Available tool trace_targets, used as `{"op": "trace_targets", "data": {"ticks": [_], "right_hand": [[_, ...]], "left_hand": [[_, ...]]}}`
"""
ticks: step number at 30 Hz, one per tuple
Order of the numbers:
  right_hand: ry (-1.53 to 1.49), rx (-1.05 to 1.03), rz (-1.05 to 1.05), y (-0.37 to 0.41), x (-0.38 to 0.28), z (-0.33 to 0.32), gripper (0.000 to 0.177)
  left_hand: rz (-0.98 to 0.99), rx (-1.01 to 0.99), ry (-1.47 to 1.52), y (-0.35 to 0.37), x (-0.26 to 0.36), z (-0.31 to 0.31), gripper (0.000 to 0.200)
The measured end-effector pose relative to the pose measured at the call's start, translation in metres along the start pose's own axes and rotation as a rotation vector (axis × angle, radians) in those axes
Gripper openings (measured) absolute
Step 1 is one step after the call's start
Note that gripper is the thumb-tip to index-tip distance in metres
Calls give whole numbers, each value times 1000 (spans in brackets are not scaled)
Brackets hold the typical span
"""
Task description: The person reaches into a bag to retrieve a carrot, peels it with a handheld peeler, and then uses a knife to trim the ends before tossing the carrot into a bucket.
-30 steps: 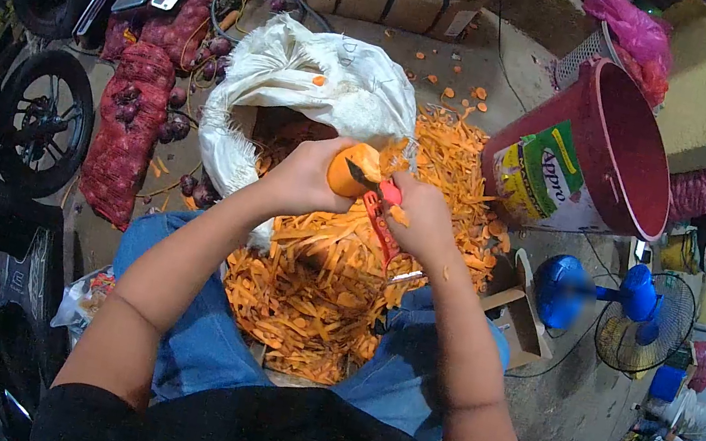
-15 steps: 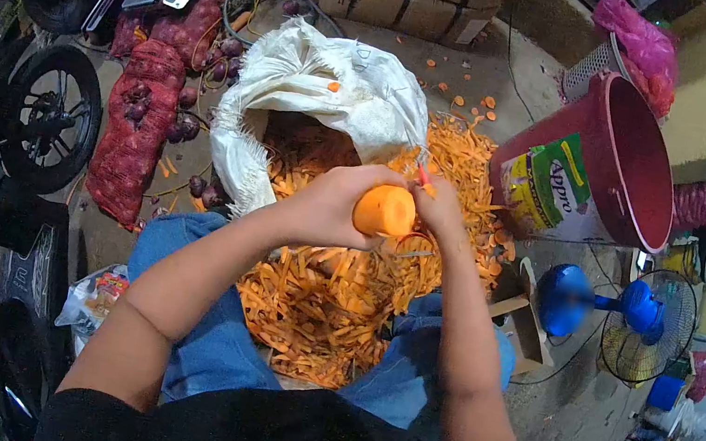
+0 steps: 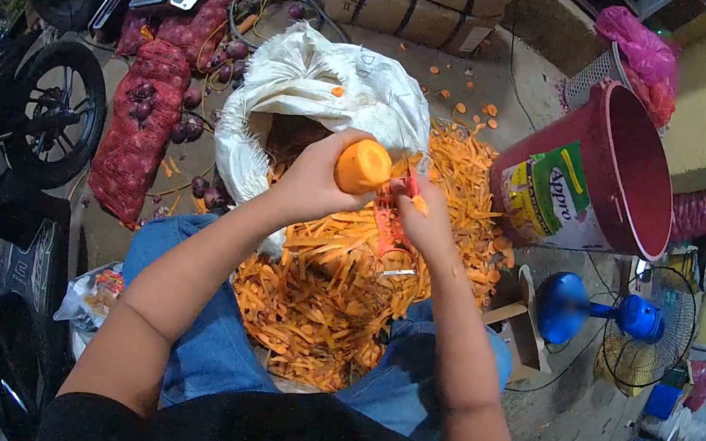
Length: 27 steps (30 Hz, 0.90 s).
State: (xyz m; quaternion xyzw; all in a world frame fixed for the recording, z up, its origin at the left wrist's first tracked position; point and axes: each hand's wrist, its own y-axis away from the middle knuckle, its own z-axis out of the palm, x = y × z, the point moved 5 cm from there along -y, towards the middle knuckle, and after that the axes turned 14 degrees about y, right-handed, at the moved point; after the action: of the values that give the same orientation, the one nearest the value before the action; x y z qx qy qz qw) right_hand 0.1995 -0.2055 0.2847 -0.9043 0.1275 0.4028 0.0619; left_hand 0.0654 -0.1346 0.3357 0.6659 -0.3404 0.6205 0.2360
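"Between the knees, as the head camera shows it, what do the hands have?"

"The left hand is wrapped around a thick carrot, its blunt end poking out past the grip. The right hand is closed on a red tool with a metal strip at its lower end (I can't make out whether the red bit higher up in that hand belongs to it)."

"So where exactly is the carrot?"

"Held up above the heap of peelings, near the mouth of the white sack, with the right hand just beside it."

"What worries you there?"

"Cuts, mostly. With the hands this near each other, an edge that skidded off the carrot could nick the left hand. The round shape would not help: a loose hold might let it roll."

"And if it dropped?"

"I'd expect it to land among the peelings, orange on orange, and pick up dirt. The orange scrap on the right hand could make that grip slick, which might send the tool astray."

"The bucket?"

"Close beside the heap; a wide swing of the right hand could knock it, though that seems less likely."
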Motion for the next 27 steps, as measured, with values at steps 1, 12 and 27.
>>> {"op": "trace_targets", "data": {"ticks": [1,12,27], "right_hand": [[-4,-28,36,1,-2,-2,16],[-500,-251,489,27,22,42,22],[-1029,63,459,31,20,25,20]], "left_hand": [[-46,19,6,1,0,-2,52],[-20,58,451,7,-2,11,54],[40,-68,-221,10,7,21,53]]}}
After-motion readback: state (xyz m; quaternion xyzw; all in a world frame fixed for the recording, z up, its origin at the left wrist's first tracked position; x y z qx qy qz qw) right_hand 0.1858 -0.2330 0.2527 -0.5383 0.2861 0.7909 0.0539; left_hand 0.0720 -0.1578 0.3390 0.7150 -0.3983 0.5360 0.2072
